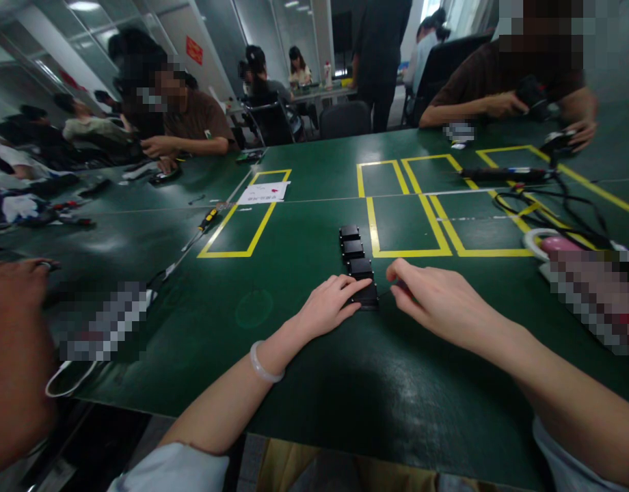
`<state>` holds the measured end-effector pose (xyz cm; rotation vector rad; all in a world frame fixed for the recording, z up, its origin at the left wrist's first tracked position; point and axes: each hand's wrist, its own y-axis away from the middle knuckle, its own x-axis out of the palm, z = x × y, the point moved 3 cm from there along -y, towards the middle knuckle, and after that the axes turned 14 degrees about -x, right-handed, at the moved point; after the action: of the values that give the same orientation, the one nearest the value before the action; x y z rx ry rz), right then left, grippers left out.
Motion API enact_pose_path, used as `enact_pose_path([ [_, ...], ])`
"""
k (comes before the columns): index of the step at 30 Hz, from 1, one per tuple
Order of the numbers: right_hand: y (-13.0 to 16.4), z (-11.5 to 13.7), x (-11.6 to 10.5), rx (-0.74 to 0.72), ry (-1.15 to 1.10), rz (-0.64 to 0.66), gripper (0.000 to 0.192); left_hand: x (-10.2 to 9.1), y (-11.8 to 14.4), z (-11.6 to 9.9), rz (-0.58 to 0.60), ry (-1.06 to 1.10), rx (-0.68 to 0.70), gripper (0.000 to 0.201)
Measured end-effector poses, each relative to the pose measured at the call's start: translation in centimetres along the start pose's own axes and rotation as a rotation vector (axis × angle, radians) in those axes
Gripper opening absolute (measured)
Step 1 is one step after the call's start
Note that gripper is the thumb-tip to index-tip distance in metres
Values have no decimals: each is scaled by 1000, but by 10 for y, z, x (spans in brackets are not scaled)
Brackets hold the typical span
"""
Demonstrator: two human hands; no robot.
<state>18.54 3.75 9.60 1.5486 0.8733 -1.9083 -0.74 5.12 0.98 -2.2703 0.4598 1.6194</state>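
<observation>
Several small black square pieces (352,248) stand in a short row on the green table, with small shiny points along their edges. My left hand (327,304), a pale bracelet on its wrist, holds the nearest black piece (366,295) against the tabletop between finger and thumb. Just to the right of that piece, my right hand (432,297) is raised slightly with fingers and thumb curled together. A thin dark line seems to run from the piece toward its fingertips; what the fingers hold is too small to make out.
Yellow tape rectangles (411,254) mark the green table (294,369). A screwdriver (208,219) and a paper sheet (264,193) lie left. Black cables (555,212) and a pink item (563,244) are at right. Co-workers sit across; another person's arm (17,369) enters at left.
</observation>
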Motion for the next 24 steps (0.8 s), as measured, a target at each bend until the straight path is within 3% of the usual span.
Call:
enact_pose_path([
  [7,-2,-2,1,0,143,30,25,0,0,0,15,-13,-3,49],
  [18,0,1,1,-2,-21,22,15,0,0,0,7,-13,-2,48],
  [24,0,0,1,-6,63,31,21,1,-1,1,-1,-11,0,48],
])
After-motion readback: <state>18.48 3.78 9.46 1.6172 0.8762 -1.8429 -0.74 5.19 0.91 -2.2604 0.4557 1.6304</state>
